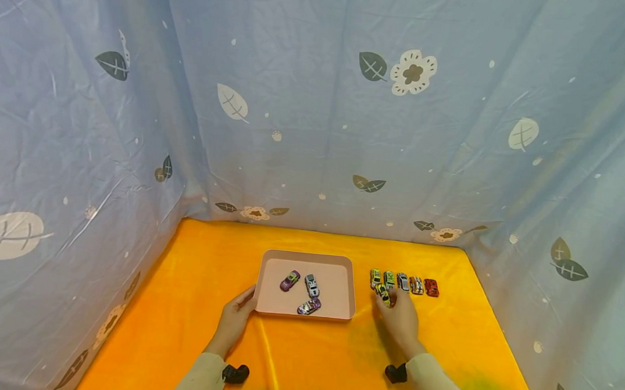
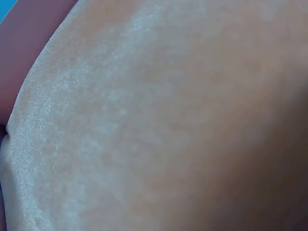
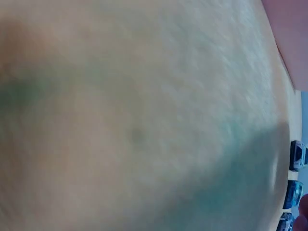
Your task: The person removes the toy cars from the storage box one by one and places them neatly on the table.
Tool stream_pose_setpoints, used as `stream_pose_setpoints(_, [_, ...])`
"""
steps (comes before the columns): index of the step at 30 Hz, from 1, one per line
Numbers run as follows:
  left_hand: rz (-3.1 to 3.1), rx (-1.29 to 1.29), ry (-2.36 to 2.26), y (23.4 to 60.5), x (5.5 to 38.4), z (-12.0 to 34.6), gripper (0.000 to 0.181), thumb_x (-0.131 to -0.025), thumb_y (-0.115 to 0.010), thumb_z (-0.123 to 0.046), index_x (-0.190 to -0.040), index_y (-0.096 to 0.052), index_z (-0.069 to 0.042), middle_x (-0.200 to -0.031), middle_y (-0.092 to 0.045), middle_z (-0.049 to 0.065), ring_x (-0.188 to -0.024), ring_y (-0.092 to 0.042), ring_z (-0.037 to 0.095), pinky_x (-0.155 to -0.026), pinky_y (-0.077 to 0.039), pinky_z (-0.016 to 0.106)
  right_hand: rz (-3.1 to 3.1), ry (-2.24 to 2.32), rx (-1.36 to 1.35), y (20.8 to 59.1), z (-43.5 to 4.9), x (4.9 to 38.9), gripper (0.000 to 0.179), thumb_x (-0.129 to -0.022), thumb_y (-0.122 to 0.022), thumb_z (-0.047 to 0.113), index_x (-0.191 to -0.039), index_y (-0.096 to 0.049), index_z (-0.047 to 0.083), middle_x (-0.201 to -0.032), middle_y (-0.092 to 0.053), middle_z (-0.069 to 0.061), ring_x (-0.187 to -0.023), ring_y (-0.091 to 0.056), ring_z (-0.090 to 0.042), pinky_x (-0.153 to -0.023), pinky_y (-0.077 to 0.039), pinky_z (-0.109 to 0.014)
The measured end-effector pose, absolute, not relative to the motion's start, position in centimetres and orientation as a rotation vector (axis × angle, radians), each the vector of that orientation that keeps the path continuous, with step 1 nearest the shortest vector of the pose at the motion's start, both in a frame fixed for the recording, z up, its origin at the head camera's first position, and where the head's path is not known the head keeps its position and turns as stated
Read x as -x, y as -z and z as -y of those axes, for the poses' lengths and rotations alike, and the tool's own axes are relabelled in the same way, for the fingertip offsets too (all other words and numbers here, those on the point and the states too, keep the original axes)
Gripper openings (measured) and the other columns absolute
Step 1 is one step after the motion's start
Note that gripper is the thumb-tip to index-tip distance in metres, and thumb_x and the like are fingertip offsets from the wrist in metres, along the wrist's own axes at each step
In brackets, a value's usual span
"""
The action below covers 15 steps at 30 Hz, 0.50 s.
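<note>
My left hand [image 1: 233, 322] rests against the left side of a pink tray [image 1: 310, 256], near its front corner, with its fingers stretched along the outside wall. Lying in the tray are a purple-and-green toy car [image 1: 290, 281], a white toy car [image 1: 311, 286] and a purple-and-white toy car [image 1: 309, 306]. To the right of the tray, my right hand [image 1: 401, 321] pinches a yellow toy car [image 1: 382, 294] by its fingertips. This car is just in front of the left end of a row of toy cars, where a yellow-green car [image 1: 375, 277] stands.
Beyond that, the row goes on with a green car [image 1: 389, 280], a grey car [image 1: 403, 281], an orange-and-white car [image 1: 417, 285] and a red car [image 1: 431, 287]. Yellow cloth [image 1: 305, 363] covers the table, and patterned blue curtains [image 1: 306, 101] enclose it.
</note>
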<state>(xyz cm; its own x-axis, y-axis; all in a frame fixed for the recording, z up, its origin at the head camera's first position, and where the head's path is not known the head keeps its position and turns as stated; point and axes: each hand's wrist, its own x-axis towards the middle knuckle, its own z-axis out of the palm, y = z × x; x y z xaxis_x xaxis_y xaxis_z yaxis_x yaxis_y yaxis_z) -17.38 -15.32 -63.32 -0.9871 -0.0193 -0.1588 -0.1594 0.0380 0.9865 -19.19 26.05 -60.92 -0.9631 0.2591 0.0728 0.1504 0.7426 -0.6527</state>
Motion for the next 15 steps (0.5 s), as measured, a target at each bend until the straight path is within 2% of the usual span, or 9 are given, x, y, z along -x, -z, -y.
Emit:
stream_pose_setpoints(4, [-2.216,0.206,-2.107,64.2,17.6,15.3,0.043,-0.099,-0.057,-0.025,-0.142,-0.052,-0.02,-0.142,-0.051,0.0,-0.137,-0.036,0.02,-0.108,-0.036,0.039,2.758,-1.027,0.411,61.3,-25.5,18.9,0.042,-0.086,-0.07,0.046,-0.093,-0.055,0.008,-0.08,-0.051,-0.006,-0.07,-0.048,-0.022,-0.062,-0.039,-0.034])
stream_pose_setpoints(7, [-2.226,0.215,-2.103,64.3,17.6,15.2,0.043,-0.099,-0.057,-0.024,-0.142,-0.053,-0.021,-0.141,-0.051,-0.001,-0.137,-0.036,0.02,-0.108,-0.035,0.041,2.745,-1.053,0.433,61.8,-25.2,19.0,0.041,-0.085,-0.071,0.044,-0.092,-0.054,0.008,-0.078,-0.051,-0.006,-0.068,-0.048,-0.021,-0.061,-0.039,-0.033])
stream_pose_setpoints(15, [-2.22,0.222,-2.105,64.2,17.6,15.2,0.043,-0.099,-0.058,-0.025,-0.142,-0.053,-0.021,-0.141,-0.051,-0.002,-0.136,-0.037,0.018,-0.108,-0.036,0.04,2.695,-1.187,0.455,63.1,-24.8,19.3,0.048,-0.085,-0.073,0.039,-0.112,-0.059,0.003,-0.079,-0.051,-0.006,-0.069,-0.048,-0.021,-0.062,-0.039,-0.033])
